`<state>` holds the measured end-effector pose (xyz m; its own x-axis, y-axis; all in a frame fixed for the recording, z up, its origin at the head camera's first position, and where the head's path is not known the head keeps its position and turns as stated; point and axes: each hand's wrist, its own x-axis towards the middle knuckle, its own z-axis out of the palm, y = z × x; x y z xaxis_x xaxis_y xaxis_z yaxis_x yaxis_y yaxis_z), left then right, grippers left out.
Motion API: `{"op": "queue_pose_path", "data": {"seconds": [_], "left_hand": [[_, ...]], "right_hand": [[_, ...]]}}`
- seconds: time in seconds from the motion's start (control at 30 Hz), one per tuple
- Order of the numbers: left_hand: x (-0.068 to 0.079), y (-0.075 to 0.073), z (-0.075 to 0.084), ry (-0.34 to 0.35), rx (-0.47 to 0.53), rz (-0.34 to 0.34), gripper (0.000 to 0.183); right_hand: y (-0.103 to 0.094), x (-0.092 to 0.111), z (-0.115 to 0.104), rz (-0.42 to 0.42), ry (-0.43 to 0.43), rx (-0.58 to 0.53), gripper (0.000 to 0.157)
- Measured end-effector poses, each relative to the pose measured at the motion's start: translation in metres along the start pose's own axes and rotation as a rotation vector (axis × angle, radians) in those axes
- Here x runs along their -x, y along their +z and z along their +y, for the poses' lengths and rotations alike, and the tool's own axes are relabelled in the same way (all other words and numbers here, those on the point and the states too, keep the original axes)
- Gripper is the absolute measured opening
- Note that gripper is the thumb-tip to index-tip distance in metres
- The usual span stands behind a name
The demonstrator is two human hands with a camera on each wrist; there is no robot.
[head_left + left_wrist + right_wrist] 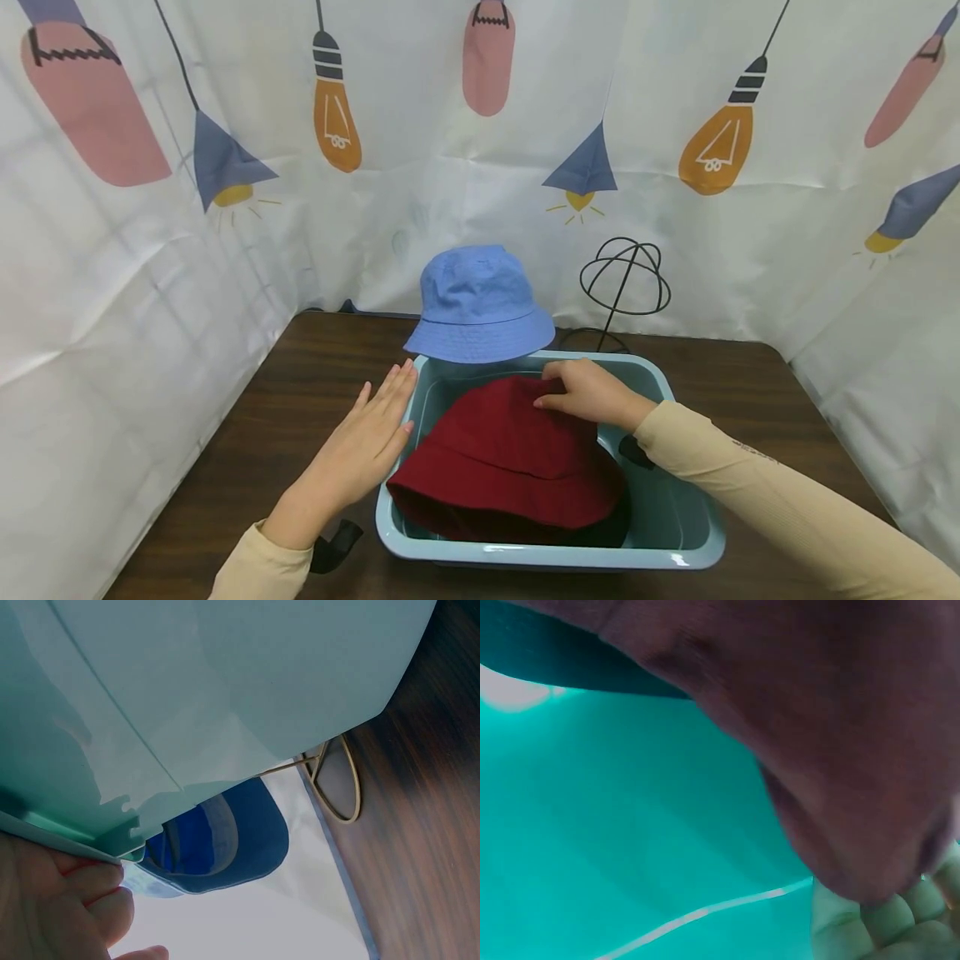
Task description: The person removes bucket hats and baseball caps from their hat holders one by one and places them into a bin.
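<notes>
A dark red bucket hat (pixel 517 458) lies tilted in a light blue plastic tub (pixel 693 517), its brim over the left front part. My right hand (pixel 592 392) reaches in from the right and pinches the hat's crown between thumb and fingers. In the right wrist view the hat's cloth (pixel 840 735) fills the upper right, with fingertips (pixel 889 922) at its crown. My left hand (pixel 367 442) rests against the tub's left rim with fingers straight. Under the red hat shows something dark (pixel 618 517), mostly hidden.
A blue bucket hat (pixel 480 304) sits behind the tub, its support hidden in the head view. Beside it stands a black wire hat stand (pixel 626 275) with nothing on it. A brown wooden table (pixel 247 467) carries everything; a printed white curtain (pixel 465 200) hangs behind.
</notes>
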<state>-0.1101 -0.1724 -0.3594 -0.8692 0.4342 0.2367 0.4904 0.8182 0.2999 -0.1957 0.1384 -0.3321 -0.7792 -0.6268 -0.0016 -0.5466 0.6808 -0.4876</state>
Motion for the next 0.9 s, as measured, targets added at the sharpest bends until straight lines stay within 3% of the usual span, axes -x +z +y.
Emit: {"op": "queue_pose_path", "data": {"seconds": [0.23, 0.4, 0.53, 0.67, 0.77, 0.9], "left_hand": [[0.001, 0.0, -0.001, 0.001, 0.004, 0.006, 0.061], [0.001, 0.0, -0.002, -0.001, 0.003, 0.005, 0.062], [0.0, 0.0, -0.001, 0.0, -0.004, 0.004, 0.062], [0.0, 0.0, -0.001, -0.002, -0.002, 0.007, 0.061], [0.001, -0.001, 0.0, -0.001, 0.003, 0.005, 0.06], [0.001, -0.001, 0.0, 0.003, 0.007, 0.004, 0.06]], "right_hand": [[-0.011, 0.004, -0.013, 0.131, -0.017, -0.041, 0.017], [-0.007, 0.012, -0.028, 0.17, -0.114, -0.061, 0.026], [0.005, 0.02, -0.04, 0.055, -0.179, -0.024, 0.05], [0.022, 0.02, -0.045, -0.129, -0.134, 0.005, 0.076], [0.034, 0.016, -0.043, -0.227, -0.115, 0.037, 0.085], [0.046, 0.01, -0.038, -0.298, -0.102, 0.075, 0.091]]}}
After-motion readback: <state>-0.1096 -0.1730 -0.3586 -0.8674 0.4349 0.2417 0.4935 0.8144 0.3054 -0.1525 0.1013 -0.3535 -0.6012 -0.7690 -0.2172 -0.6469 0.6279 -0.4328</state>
